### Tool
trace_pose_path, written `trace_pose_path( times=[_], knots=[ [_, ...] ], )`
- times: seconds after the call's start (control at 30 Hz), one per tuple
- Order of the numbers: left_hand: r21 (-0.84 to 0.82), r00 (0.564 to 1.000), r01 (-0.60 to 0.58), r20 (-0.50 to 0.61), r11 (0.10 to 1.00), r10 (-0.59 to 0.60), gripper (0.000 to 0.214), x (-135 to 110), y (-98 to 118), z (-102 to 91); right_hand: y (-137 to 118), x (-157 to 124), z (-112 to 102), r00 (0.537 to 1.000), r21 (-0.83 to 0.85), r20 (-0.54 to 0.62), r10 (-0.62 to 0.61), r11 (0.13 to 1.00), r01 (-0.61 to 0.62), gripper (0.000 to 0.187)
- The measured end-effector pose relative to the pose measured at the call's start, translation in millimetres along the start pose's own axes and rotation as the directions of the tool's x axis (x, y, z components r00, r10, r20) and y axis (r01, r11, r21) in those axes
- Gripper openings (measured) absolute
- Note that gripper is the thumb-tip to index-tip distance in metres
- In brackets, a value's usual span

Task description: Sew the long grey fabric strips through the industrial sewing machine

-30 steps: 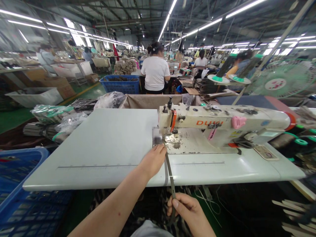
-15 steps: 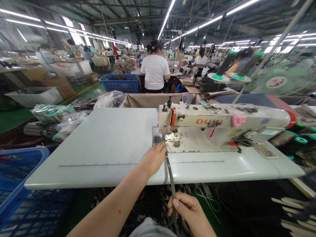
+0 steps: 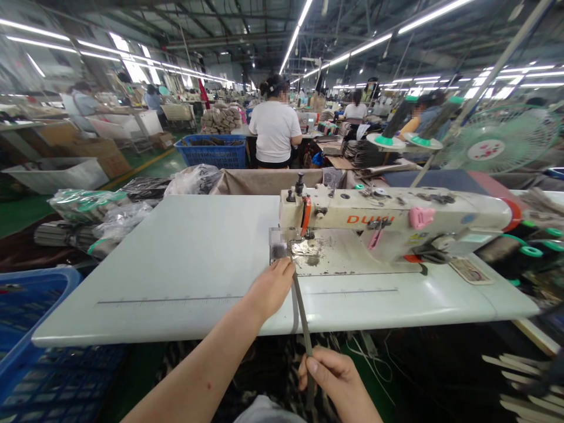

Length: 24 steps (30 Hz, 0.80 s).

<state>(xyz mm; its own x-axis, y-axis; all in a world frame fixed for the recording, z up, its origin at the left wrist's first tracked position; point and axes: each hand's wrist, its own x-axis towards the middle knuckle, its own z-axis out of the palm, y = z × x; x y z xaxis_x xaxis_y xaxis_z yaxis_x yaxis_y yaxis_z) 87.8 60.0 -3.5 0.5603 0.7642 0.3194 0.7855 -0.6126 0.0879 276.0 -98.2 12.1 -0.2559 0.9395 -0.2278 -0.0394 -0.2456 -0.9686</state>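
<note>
A narrow grey-green strap [image 3: 302, 308] runs from the needle area of the sewing machine [image 3: 374, 217] down over the table's front edge. My left hand [image 3: 275, 285] lies on the table just in front of the presser foot, its fingers closed on the strap. Below the edge, my right hand [image 3: 328, 373] pinches the strap between thumb and fingers, and the strap's lower end hangs beneath it. The strap looks taut between both hands. My left fingertips hide part of it close to the foot.
The pale table [image 3: 198, 247] carries a printed ruler line. A blue basket [image 3: 39, 299] stands at the left, near plastic-wrapped bundles [image 3: 86, 202]. Thread cones [image 3: 399, 120] and a green fan [image 3: 489, 147] are at the right. A person in white [image 3: 274, 126] sits ahead.
The view has shifted slightly. Both hands keep their hold on the strap, whose stretch between them looks a little straighter.
</note>
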Motion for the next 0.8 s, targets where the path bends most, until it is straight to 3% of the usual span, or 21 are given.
trace_pose_path(
  times=[0.37, 0.6, 0.8],
  knots=[
    [0.023, 1.000, -0.018, -0.005, 1.000, 0.018, 0.026, 0, -1, 4.9, 10, 3, -4, 0.999, -0.037, 0.027, -0.023, 0.999, 0.024, 0.050],
    [0.037, 0.998, -0.057, 0.017, 0.998, 0.056, 0.023, -1, 1, -1.1, 6, 2, -1, 0.998, 0.031, 0.052, -0.019, 0.999, 0.018, 0.044],
    [0.009, 1.000, -0.029, 0.005, 1.000, 0.029, 0.025, -1, 1, -1.2, 0, 6, 0, 0.995, -0.059, 0.016, -0.103, 0.993, 0.104, 0.041]
  ],
)
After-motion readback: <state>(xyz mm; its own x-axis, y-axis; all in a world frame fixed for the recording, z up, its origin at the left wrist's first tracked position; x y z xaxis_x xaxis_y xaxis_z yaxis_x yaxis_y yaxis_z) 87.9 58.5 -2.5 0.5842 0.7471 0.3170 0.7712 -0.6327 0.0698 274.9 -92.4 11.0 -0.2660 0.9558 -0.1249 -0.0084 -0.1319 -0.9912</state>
